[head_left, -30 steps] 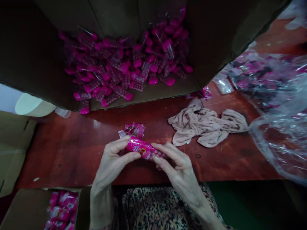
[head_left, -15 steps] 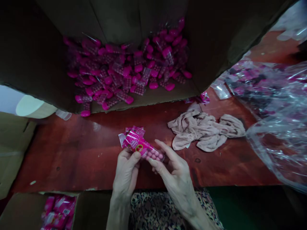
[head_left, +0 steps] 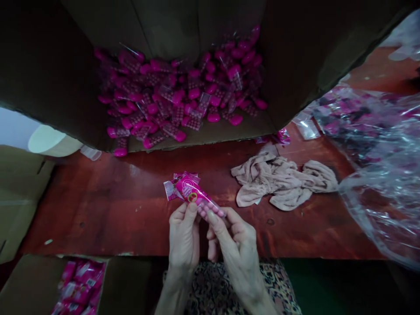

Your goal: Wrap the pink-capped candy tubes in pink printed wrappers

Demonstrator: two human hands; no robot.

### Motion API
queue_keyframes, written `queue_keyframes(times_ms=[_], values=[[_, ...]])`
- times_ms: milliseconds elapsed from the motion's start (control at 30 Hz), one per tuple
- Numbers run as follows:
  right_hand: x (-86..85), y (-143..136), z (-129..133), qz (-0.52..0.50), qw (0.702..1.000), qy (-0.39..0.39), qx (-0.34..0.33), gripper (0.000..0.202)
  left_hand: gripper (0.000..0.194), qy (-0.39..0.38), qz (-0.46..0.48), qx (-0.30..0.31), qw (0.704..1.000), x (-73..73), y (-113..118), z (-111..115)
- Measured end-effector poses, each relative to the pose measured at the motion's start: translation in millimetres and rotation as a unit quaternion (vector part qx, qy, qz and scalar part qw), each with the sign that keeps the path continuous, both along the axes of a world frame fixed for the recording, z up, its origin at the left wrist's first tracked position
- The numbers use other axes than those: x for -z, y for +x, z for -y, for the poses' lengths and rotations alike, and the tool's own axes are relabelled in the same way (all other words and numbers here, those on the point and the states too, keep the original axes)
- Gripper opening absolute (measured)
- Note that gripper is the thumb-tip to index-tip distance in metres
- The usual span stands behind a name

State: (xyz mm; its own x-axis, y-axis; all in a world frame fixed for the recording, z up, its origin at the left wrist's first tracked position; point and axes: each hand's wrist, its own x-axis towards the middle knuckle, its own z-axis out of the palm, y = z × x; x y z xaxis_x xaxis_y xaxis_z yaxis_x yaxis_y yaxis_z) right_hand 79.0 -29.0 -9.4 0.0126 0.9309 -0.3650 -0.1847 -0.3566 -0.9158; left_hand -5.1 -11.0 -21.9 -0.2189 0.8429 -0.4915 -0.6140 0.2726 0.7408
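Observation:
Between my hands is a pink wrapped packet (head_left: 201, 197) with round pink candies showing at its lower right end. My left hand (head_left: 184, 234) pinches the packet's lower left edge, thumb on top. My right hand (head_left: 234, 238) grips the candy end, its thumb over the candies and the other fingers curled beneath. Just behind the held packet, flat pink and white wrappers (head_left: 170, 189) lie on the red table (head_left: 138, 232). The packet overlaps part of them.
A large cardboard box (head_left: 210, 136) holds many pink-capped candy packs (head_left: 177, 96). A crumpled cloth (head_left: 285, 179) lies right of my hands. Beyond it is a clear plastic bag (head_left: 380, 188). At lower left, a carton (head_left: 29, 284) holds pink packets (head_left: 78, 286). A white container (head_left: 52, 142) stands left.
My right fingers have closed around the candy end, where the index finger was raised before. Both hands and the packet sit slightly farther right in view, and the view has shifted a little.

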Motion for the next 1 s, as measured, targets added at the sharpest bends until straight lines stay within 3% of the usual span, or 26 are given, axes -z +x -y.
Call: queue_keyframes(times_ms=[233, 400, 500, 667, 867, 1000], values=[[0.7, -4, 1, -0.041, 0.999, 0.000, -0.012, 0.029, 0.020, 0.027, 0.012, -0.015, 0.999, -10.0, -12, -4], [0.6, -7, 2, 0.007, 0.999, 0.027, -0.020, 0.026, 0.021, 0.001, 0.025, -0.044, 0.999, -11.6, -13, -10], [3.8, -5, 5, 0.071, 0.994, 0.080, -0.017, 0.020, 0.024, -0.012, 0.049, -0.051, 0.997, -10.7, -12, -11], [13.9, 0, 11, 0.198, 0.957, 0.211, 0.003, 0.012, 0.028, -0.054, 0.111, -0.024, 0.992, -11.8, -10, -9], [7.2, -3, 6, 0.050, 0.995, 0.082, -0.015, 0.019, 0.022, -0.032, 0.107, -0.005, 0.994, -12.2, -2, -3], [2.1, -7, 2, 0.040, 0.996, 0.072, -0.030, 0.024, 0.014, -0.023, 0.099, 0.052, 0.993, -10.3, 1, 2]])
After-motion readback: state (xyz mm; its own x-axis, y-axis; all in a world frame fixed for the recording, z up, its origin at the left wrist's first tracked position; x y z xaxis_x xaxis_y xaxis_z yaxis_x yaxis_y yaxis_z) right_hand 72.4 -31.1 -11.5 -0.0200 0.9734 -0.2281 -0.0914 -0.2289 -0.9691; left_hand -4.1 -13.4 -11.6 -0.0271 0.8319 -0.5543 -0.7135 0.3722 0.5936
